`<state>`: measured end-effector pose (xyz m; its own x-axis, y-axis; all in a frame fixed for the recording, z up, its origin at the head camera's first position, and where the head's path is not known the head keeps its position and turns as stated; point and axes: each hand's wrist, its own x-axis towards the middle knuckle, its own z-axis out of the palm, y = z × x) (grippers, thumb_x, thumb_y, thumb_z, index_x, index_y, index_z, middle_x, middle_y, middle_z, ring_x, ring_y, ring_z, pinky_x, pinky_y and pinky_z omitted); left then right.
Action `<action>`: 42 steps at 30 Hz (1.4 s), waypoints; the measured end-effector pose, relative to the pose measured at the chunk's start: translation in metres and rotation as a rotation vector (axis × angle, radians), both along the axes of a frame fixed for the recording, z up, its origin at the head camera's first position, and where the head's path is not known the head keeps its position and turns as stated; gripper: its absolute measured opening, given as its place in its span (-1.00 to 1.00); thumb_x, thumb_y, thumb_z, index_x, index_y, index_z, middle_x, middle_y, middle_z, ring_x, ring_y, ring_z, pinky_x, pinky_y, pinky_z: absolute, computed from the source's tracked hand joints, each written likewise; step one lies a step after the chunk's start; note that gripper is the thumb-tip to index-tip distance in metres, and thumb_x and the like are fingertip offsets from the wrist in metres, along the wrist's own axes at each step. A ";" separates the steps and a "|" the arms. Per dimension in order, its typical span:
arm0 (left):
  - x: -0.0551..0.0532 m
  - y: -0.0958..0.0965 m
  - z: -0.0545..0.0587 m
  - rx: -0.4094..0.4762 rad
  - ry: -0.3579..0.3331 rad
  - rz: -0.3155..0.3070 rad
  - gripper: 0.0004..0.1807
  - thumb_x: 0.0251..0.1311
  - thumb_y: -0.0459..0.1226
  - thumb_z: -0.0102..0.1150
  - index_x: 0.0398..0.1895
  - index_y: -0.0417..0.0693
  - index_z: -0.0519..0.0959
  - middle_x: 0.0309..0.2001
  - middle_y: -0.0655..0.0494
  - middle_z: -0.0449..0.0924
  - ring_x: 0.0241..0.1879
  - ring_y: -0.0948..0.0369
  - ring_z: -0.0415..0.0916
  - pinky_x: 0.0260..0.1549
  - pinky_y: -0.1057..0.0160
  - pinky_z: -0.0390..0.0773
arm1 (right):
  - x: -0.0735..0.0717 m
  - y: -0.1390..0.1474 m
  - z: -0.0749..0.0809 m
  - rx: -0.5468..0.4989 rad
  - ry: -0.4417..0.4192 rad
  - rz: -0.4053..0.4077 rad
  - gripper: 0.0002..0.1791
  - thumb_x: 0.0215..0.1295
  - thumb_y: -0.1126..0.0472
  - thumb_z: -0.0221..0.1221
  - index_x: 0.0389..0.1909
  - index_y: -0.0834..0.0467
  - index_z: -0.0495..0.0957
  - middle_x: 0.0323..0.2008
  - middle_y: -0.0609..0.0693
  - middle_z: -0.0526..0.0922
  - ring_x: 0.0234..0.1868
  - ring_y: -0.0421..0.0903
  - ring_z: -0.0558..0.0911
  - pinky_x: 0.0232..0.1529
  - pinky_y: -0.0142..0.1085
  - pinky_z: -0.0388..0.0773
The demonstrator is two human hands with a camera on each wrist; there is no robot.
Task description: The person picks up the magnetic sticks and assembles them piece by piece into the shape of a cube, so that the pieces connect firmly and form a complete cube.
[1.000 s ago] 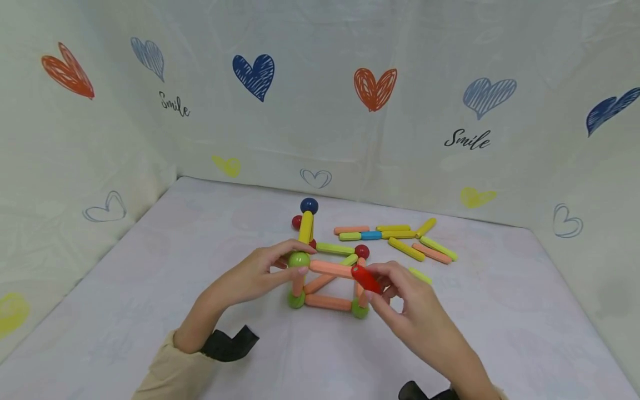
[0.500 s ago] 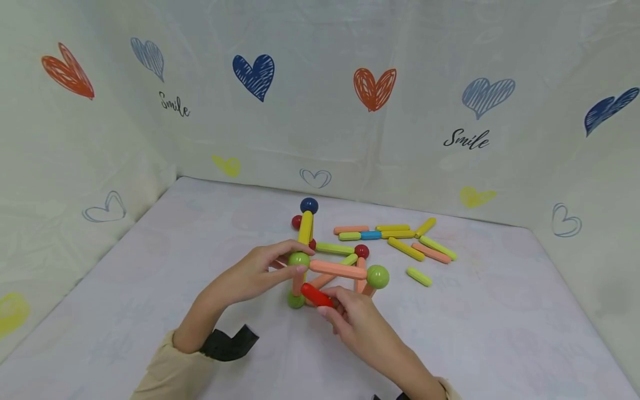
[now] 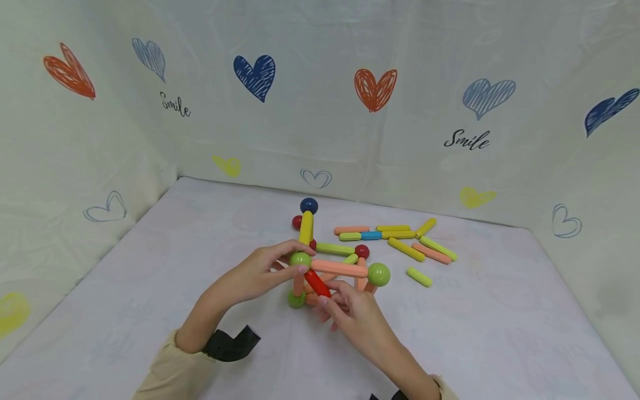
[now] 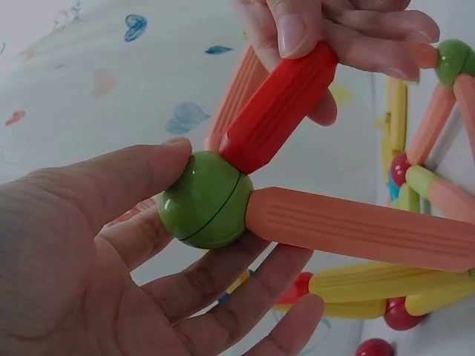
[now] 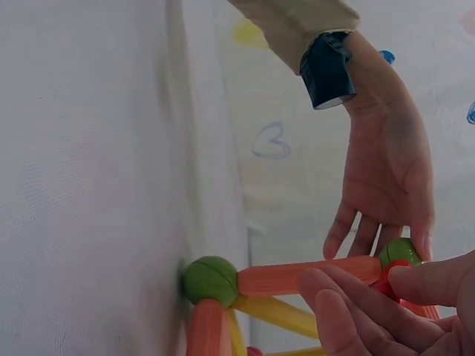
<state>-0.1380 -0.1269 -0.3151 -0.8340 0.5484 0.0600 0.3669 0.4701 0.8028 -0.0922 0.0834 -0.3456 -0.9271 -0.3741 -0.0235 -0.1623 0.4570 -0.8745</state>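
Short of the far edge of the tabletop [image 3: 220,216], the left hand [image 3: 262,272] grips a glossy green ball [image 4: 208,199], the right hand [image 3: 357,316] pinching a ridged red stick [image 4: 280,107].

The left hand [image 3: 270,268] and the right hand [image 3: 354,312] were bare. The left sleeve [image 3: 172,371] was of beige cloth, with some soft folds and a slightly loose edge. Close to this edge sat a black band [image 3: 231,345], short and bent in shape; in the right wrist view it looked dark bluish. The right sleeve [image 3: 444,388] was also beige, and a part of a second black band [image 3: 400,395] showed beside it.
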 end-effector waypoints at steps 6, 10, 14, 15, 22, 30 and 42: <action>0.000 0.001 -0.001 -0.004 -0.002 0.002 -0.65 0.27 -0.11 0.08 0.09 0.06 0.45 0.02 0.15 0.52 -0.09 0.21 0.44 -0.05 0.21 0.48 | 0.000 0.005 0.005 0.048 -0.013 0.030 -0.53 0.28 0.12 0.13 0.16 0.25 0.39 -0.43 0.00 0.71 -0.43 -0.06 0.65 -0.49 -0.45 0.52; -0.001 0.001 -0.001 -0.008 0.001 -0.002 -0.65 0.27 -0.10 0.07 0.09 0.06 0.45 0.01 0.15 0.52 -0.09 0.21 0.44 -0.06 0.20 0.48 | 0.002 0.013 0.016 0.104 -0.010 0.062 -0.48 0.28 0.14 0.14 0.21 0.25 0.35 -0.39 0.03 0.71 -0.45 -0.09 0.64 -0.48 -0.47 0.52; -0.001 0.001 0.000 -0.009 0.001 -0.007 -0.65 0.27 -0.10 0.06 0.10 0.05 0.45 0.00 0.15 0.53 -0.10 0.20 0.44 -0.06 0.20 0.48 | 0.009 0.023 0.030 0.146 0.018 0.077 -0.55 0.29 0.10 0.13 0.16 0.17 0.41 -0.34 0.00 0.70 -0.49 -0.22 0.61 -0.49 -0.47 0.53; -0.001 0.000 0.000 -0.008 -0.002 -0.009 -0.64 0.28 -0.10 0.06 0.10 0.05 0.44 -0.01 0.15 0.53 -0.09 0.20 0.44 -0.06 0.20 0.48 | 0.011 0.026 0.034 0.157 0.031 0.079 -0.58 0.30 0.10 0.12 0.14 0.16 0.43 -0.35 -0.02 0.69 -0.50 -0.26 0.60 -0.50 -0.47 0.52; -0.001 -0.001 -0.001 -0.008 -0.009 -0.013 -0.63 0.28 -0.12 0.06 0.11 0.00 0.43 -0.03 0.13 0.53 -0.09 0.18 0.43 -0.05 0.18 0.48 | 0.016 0.048 0.054 0.109 0.168 0.007 -0.78 0.30 0.15 0.12 -0.09 0.12 0.54 -0.35 -0.15 0.68 -0.45 -0.35 0.58 -0.40 -0.43 0.56; 0.000 0.000 -0.002 0.023 -0.028 -0.009 -0.64 0.28 -0.17 0.06 0.11 -0.06 0.42 -0.03 0.11 0.52 -0.08 0.17 0.43 -0.05 0.19 0.48 | -0.002 0.079 0.054 0.104 0.484 -0.211 -0.83 0.26 0.30 0.15 -0.14 0.17 0.58 -0.36 -0.08 0.70 -0.35 -0.32 0.62 -0.28 -0.56 0.52; -0.002 0.002 -0.006 0.053 -0.097 -0.009 -0.55 0.18 -0.15 0.19 0.11 -0.03 0.37 0.08 0.07 0.44 0.04 0.12 0.37 -0.01 0.11 0.45 | -0.124 0.190 -0.107 0.249 0.399 -0.514 -0.62 0.22 -0.27 0.03 -0.01 -0.25 0.51 -0.08 -0.25 0.58 -0.13 -0.26 0.55 -0.22 -0.52 0.52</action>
